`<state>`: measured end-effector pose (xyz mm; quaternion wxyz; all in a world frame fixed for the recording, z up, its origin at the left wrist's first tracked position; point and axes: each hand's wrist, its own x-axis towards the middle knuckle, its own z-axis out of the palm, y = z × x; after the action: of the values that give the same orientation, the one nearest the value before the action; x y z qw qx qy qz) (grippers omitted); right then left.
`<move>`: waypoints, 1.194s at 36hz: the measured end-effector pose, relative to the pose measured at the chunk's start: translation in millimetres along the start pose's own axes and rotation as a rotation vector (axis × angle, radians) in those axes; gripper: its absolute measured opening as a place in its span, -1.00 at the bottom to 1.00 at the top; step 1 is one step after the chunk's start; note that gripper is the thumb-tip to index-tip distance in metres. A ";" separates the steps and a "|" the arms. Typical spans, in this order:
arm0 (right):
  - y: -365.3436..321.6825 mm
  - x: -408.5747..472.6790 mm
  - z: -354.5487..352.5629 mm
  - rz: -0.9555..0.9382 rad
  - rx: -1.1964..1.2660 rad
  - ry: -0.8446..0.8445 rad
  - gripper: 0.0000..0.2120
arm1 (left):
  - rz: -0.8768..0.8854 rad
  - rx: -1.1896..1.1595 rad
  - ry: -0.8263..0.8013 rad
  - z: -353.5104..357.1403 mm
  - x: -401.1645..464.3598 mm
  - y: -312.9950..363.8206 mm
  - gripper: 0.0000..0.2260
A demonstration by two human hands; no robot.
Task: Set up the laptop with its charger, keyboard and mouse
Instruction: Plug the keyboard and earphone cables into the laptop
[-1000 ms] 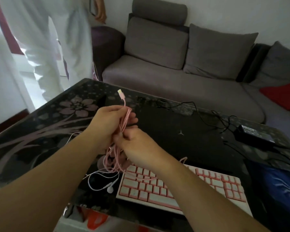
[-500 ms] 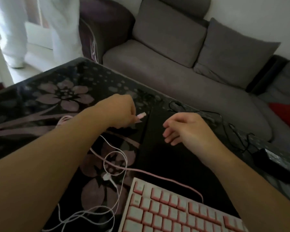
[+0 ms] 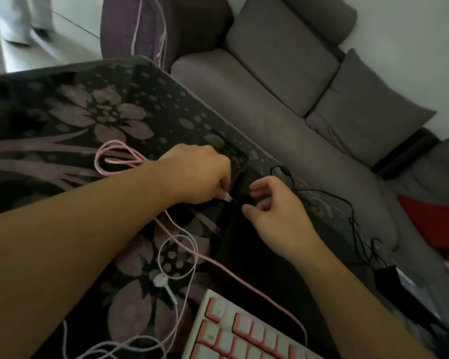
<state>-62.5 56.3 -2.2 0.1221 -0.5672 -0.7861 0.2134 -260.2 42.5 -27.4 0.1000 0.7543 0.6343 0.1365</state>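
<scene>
1. The bench (image 3: 36, 104) is dark and glossy with a pale purple flower pattern, and it fills the picture from nine o'clock through the centre.
2. On it, toward ten o'clock, a pink cable (image 3: 114, 156) lies in a loose loop. The cable passes under the left forearm and shows again as a long line running toward the keyboard at six o'clock.
3. White earphones (image 3: 161, 279) lie on the bench at about seven o'clock, their thin cord curling in rings across the flower print and over the pink cable.
4. The left hand (image 3: 197, 174), just left of centre, has its fingers clenched on the pink plug (image 3: 225, 196) at the cable's end. The plug tip sits at the left edge of the laptop; whether it is seated in a port cannot be told.
5. The laptop (image 3: 244, 255) is closed, black, and lies flat on the bench at the centre, its lid running toward five o'clock.
6. The right hand (image 3: 275, 211) hovers over the laptop lid just right of the plug, fingers loosely curled and released, holding nothing.
7. The keyboard (image 3: 244, 335), white with pink keys, sits at six o'clock, against the laptop's near edge.
8. A black charger cord (image 3: 329, 195) trails along the bench's far edge from one o'clock to the black charger brick (image 3: 397, 283) at four o'clock.
9. A grey sofa (image 3: 296, 107) with cushions stands beyond the bench, from twelve to three o'clock.
</scene>
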 end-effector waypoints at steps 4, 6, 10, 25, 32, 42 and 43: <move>2.7 -3.3 2.3 0.030 0.048 0.028 -0.66 | -0.010 -0.017 0.049 3.4 -3.4 0.5 -0.79; 3.5 -4.1 3.9 0.036 0.081 0.034 -0.67 | -0.013 -0.018 0.067 3.9 -4.2 0.3 -0.80; 4.5 -5.3 6.0 0.034 0.124 0.046 -0.67 | -0.036 -0.001 0.115 6.8 -2.2 1.1 -0.85; 12.7 -9.6 12.6 0.017 0.246 0.078 -0.68 | -0.014 0.019 0.097 7.9 2.5 -3.0 -0.82; 15.3 -10.5 17.7 -0.009 0.261 0.109 -0.69 | 0.025 0.026 0.124 22.5 11.1 -0.1 -0.79; 18.4 -9.5 23.2 -0.029 0.270 0.138 -0.67 | -0.008 -0.008 0.160 30.1 19.7 0.4 -0.77; 18.4 -9.8 23.4 -0.028 0.273 0.140 -0.67 | -0.010 -0.009 0.157 31.1 21.0 0.8 -0.78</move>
<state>-53.9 47.3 -31.0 0.2554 -0.5476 -0.7473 0.2765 -245.7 63.8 -54.8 0.0539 0.7376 0.6434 0.1976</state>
